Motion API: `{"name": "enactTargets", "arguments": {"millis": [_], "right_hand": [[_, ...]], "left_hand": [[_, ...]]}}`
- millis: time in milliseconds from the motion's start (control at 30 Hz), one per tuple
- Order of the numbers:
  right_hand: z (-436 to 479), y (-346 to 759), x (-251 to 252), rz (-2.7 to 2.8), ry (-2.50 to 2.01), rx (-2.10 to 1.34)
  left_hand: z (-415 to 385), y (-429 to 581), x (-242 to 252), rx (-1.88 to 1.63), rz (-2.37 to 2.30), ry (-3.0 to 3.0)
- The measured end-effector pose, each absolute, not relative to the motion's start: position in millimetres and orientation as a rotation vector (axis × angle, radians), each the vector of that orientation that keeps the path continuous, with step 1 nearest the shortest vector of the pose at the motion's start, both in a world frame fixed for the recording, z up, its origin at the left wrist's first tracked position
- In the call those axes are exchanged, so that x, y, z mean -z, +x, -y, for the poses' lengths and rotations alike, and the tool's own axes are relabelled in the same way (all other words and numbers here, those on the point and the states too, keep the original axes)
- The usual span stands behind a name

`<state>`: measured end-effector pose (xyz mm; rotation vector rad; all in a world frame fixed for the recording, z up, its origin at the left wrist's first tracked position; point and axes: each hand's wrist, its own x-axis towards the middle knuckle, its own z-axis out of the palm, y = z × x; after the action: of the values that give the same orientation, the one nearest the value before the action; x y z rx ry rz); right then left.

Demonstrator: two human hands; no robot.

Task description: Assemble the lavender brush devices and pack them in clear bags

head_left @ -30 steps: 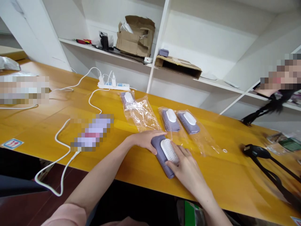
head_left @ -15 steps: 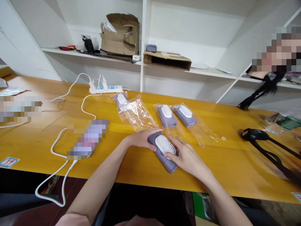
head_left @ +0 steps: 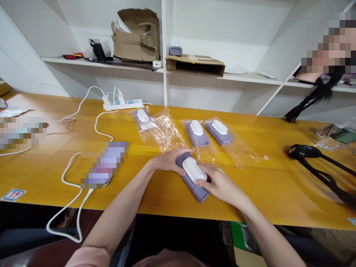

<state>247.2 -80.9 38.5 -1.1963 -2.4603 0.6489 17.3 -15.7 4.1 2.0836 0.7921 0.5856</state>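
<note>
A purple-grey rectangular bundle (head_left: 198, 193), which looks like folded cloth, lies slanted on the table in front of me. On top of it is a white oval scrub brush (head_left: 194, 170), bristles facing up. My left hand (head_left: 171, 162) grips the far left end of the bundle, thumb on the near side and fingers round the back. My right hand (head_left: 218, 180) has its thumb and fingers closed on the brush's right part, partly hiding it. Just beyond lie similar bagged sets, a middle one (head_left: 197, 134), a right one (head_left: 219, 132) and a left one (head_left: 142, 118).
A phone (head_left: 107, 163) on a white cable lies left of my arm; a power strip (head_left: 124, 104) stands at the back. To the right are a black strapped device (head_left: 304, 151) and a small white ring (head_left: 266, 157). A cardboard box (head_left: 194, 65) sits on the shelf. Another person shows at upper right.
My right hand has shifted slightly, and the brush looks more tilted on the bundle. My left hand keeps its place. The view has moved a little.
</note>
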Motion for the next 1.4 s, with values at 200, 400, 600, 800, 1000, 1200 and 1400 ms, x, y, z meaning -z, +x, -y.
{"name": "enactTargets", "arguments": {"millis": [200, 400, 600, 800, 1000, 1200, 1400], "right_hand": [[84, 244, -34, 2.478, -1.184, -0.584], [88, 241, -30, 2.441, -1.220, -0.548], [88, 240, -35, 2.422, -1.228, -0.554], [101, 246, -37, 2.349, -1.467, -0.462], [113, 241, -24, 2.268, -1.472, -0.351], [110, 236, -10, 2.100, -1.428, -0.446], [104, 230, -11, 2.007, -1.408, -0.475]], "left_hand": [[16, 17, -5, -0.583, -0.818, 2.059], [17, 18, -6, -0.583, -0.807, 2.051], [18, 17, -8, -0.569, -0.816, 1.996], [17, 13, -5, -0.548, -0.788, 1.979], [17, 13, -8, -0.548, -0.751, 2.004], [15, 13, -6, -0.548, -0.732, 2.060], [15, 13, -3, -0.566, -0.782, 2.025]]}}
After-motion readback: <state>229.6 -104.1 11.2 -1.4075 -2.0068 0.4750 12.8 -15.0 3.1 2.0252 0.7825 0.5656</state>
